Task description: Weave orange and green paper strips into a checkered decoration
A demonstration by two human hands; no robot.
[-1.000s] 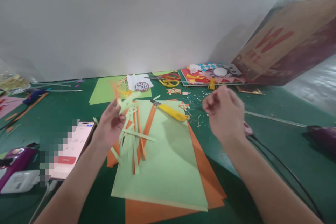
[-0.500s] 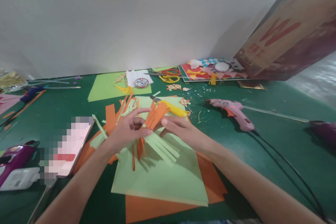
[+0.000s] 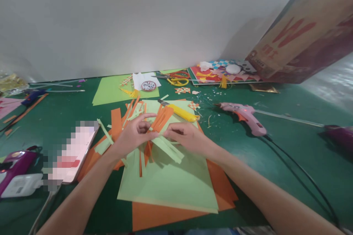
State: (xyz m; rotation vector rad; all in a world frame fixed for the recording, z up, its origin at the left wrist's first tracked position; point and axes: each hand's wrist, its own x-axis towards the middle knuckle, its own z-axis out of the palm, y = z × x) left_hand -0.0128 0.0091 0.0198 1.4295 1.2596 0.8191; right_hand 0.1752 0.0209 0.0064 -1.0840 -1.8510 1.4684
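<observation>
"What do we have in our hands?"

"Our left hand point(image 3: 138, 132) has its grip closed on a paper bunch point(image 3: 168, 147). Its orange strips point far, and its green strips point near and right."

"And our right hand point(image 3: 189, 137)?"

"Its fingers are bent in at the middle of the bunch. We can't tell if that grip is pinching a strip."

"Where is the bunch?"

"We have it up over the big green sheet point(image 3: 176, 183). Orange paper point(image 3: 162, 217) peeks out from under the sheet."

"What's around us?"

"The yellow cutter point(image 3: 183, 112) lies on the far part of the sheet. We see the pink glue gun point(image 3: 249, 112) on the tabletop point(image 3: 292, 154) to the right, and the phone point(image 3: 74, 158) to the left."
</observation>
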